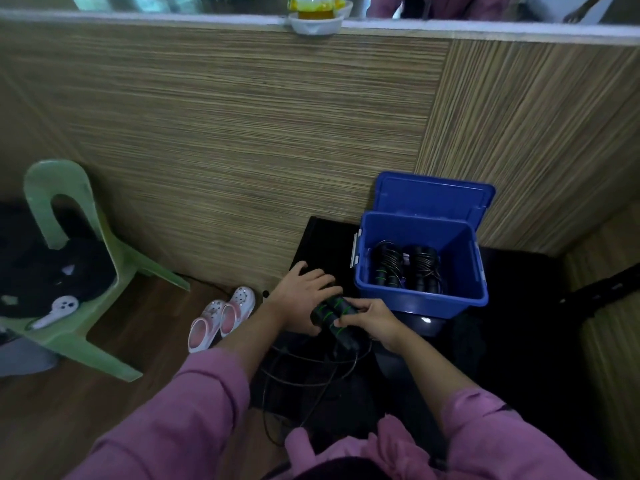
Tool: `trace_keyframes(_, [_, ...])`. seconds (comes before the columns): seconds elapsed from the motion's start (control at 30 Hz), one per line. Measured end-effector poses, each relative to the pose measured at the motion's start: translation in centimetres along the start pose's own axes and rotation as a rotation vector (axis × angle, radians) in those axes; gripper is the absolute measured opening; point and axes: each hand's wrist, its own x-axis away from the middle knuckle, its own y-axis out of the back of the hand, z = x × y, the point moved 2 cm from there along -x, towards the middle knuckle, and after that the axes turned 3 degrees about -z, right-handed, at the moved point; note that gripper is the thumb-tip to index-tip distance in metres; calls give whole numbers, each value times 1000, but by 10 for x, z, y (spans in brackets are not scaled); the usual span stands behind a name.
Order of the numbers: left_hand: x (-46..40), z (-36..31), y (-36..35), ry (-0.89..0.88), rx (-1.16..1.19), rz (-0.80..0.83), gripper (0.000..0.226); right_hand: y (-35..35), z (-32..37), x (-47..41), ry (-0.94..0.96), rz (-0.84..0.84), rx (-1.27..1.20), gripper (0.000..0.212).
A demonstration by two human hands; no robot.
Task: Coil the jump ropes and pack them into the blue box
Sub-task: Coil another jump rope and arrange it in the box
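Hands meet over two black foam handles point(334, 317) ringed with green: the right hand point(375, 322) pinches them from 3 o'clock, the left hand point(304, 296) curls around them from 10 o'clock. Handles lie side by side, long axis from 10 to 4 o'clock. Thin black rope point(304, 372) loops loosely below at 6 o'clock. Smooth plastic blue box point(420, 299), lid up, sits at 2 o'clock holding coiled ropes point(405, 268)
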Motion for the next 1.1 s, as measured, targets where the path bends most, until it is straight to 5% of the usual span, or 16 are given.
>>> trace_keyframes(0.13, [-7, -4, 4, 8, -69, 21, 82, 2, 2, 0, -5, -45, 19, 39])
trace_keyframes(0.23, [-7, 2, 4, 175, -39, -29, 79, 7, 6, -2, 25, -94, -144, 47])
trace_keyframes(0.43, [-8, 0, 4, 395, 86, 48, 85, 4, 5, -5, 35, -10, -313, 53])
trace_keyframes(0.57, [2, 4, -5, 484, 147, -58, 78, 0, 6, -3, 40, 63, -366, 53])
trace_keyframes(0.67, [8, 7, -9, 463, 241, -182, 69, -1, 8, -4, 81, 6, -364, 45])
trace_keyframes(0.87, [8, 6, 0, 362, 556, -139, 64, 9, 15, -3, 170, -95, -340, 34])
trace_keyframes(1.1, [-3, -4, 9, 232, 588, -202, 69, 27, 28, -1, 238, -202, -284, 22])
